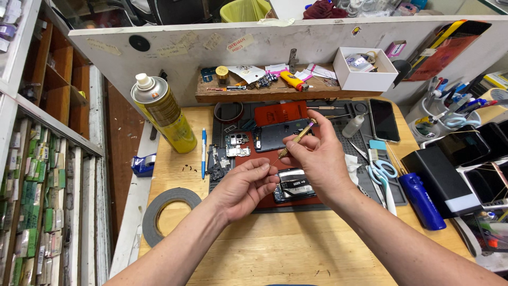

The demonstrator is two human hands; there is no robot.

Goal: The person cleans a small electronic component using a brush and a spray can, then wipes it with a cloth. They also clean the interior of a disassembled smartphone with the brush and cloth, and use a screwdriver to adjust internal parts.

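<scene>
Wooden workbench (275, 254) is filling the near view, with a dark mat further on it. Above the mat the left hand (244, 186) is pinching its fingertips together, maybe on something too small to tell. Just right of it, the right hand (317, 156) is gripping a brass screwdriver (297, 139), its long axis slanting down-left, tip nearly touching the left fingers. Below lies an opened phone (293, 185).

A slim brass-coloured screwdriver (297, 139) is held tilted in the right hand (317, 159), tip pointed down toward the left hand (246, 185). An opened phone (293, 185) is seen lying flat just below both hands.
</scene>
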